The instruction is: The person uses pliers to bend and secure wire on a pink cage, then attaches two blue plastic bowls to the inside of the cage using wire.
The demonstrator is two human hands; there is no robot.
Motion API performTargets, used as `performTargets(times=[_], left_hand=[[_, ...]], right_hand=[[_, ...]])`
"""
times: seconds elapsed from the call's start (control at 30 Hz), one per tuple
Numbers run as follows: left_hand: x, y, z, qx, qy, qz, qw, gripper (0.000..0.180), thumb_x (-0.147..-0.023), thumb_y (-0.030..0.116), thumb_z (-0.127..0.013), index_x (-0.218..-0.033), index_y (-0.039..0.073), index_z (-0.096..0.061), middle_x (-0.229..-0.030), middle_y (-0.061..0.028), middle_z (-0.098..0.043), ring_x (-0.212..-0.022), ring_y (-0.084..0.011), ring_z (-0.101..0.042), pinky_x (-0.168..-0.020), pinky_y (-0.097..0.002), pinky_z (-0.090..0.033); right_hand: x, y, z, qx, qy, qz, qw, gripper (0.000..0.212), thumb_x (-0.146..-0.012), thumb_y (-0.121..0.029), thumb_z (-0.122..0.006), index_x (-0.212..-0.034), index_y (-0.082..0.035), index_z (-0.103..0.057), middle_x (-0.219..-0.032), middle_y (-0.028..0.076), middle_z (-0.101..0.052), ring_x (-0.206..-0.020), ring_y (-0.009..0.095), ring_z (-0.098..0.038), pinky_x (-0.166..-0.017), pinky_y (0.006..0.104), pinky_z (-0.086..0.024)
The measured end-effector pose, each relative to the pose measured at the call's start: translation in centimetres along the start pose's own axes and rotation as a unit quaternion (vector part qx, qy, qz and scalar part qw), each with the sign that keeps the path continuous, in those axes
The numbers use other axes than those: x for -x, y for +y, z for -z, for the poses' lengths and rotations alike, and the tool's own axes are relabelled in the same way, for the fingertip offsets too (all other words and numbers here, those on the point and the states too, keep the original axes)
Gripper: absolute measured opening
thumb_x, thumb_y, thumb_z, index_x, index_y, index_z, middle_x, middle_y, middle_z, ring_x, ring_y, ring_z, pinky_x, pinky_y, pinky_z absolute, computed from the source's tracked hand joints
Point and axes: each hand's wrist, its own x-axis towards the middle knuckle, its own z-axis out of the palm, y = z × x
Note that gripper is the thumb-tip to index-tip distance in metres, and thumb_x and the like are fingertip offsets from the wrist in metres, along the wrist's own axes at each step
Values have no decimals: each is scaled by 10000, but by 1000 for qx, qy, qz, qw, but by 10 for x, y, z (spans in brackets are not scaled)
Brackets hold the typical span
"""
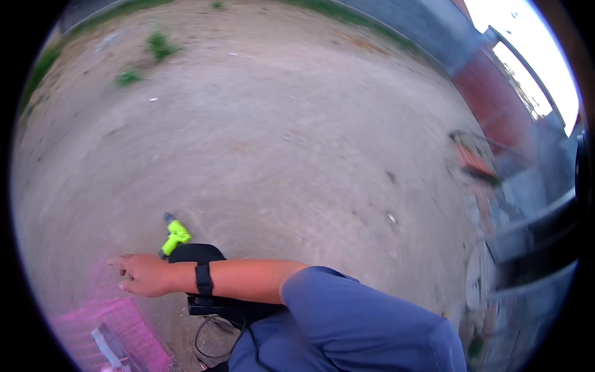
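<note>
My right hand [147,274] reaches across to the left on a bare forearm with a black strap at the wrist. Its fingers are apart, some slightly bent, and I see nothing in them. Just beyond it, a lime-green cordless drill [178,232] with a dark front end lies on the dirt. Nearer to me than the hand, a pink sheet [139,322] is spread on the ground, with a grey, blurred long object [106,347] on it. My left hand is out of the picture.
Bare dirt ground [297,142] stretches ahead, with small green weeds [159,47] at the far left. A dark cable [198,342] loops below my forearm. Reddish bricks [476,162] lie at the right, near a grey wall and a red panel [496,102].
</note>
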Motion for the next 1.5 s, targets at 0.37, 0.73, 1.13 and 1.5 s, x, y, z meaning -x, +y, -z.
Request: performTargets(times=[0.37,0.73,1.13,1.5], left_hand=[[44,47,-80,24,-136,-14,990,524,-1045,337,-496,-1333,-97,-552,-1298,-209,-633,-1123,-305,-633,-957,-405,-497],[44,53,-99,14,-172,-21,985,504,-1041,327,-504,-1321,-88,-562,-1291,-199,-638,-1118,-298,-637,-951,-403,-500],[40,52,-95,18,-177,-18,984,481,-1036,315,-513,-1308,-77,-572,-1283,-187,-643,-1113,-289,-641,-944,-401,-504],[31,46,-76,30,-171,-17,985,460,-1031,304,-521,-1296,-68,-582,-1275,-177,-648,-1108,-282,-645,-938,-400,-507]], right_hand=[[80,-22,101,47,111,-28,992,607,-898,-250,-688,-1408,0,-475,-1101,171,-695,-859,305,-710,-792,420,-541],[86,-35,98,-21,145,-58,988,588,-825,-216,-736,-1333,12,-545,-1006,162,-723,-970,363,-682,-841,451,-536],[77,-32,86,17,103,-24,994,603,-862,-196,-709,-1385,17,-497,-1062,178,-693,-869,317,-710,-785,409,-553],[78,-43,75,30,93,-2,995,603,-856,-194,-713,-1373,37,-506,-1060,181,-696,-867,330,-696,-789,415,-550]])
